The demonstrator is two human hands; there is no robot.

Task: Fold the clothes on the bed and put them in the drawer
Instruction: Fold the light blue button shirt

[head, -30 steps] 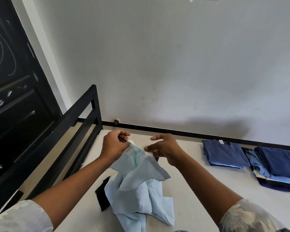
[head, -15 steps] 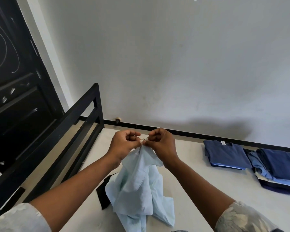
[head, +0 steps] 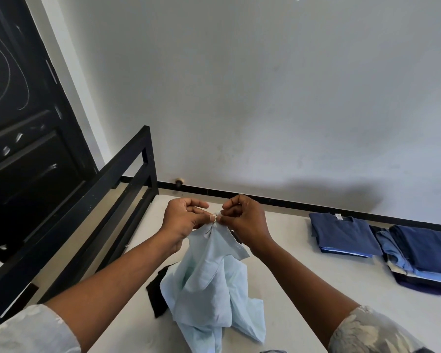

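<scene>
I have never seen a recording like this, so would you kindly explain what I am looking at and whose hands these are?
There is no machine: a person wears a wide-angle camera on the head, so the view looks forward and down at their own bare hands. The left hand and right hand pinch the top of a pale blue cloth shirt with their fingers; its lower part lies crumpled on the white mattress. A small black garment peeks out beside it. Further right lie a folded navy T-shirt and a stack of folded blue clothes. A black bed frame stands on the left.
</scene>
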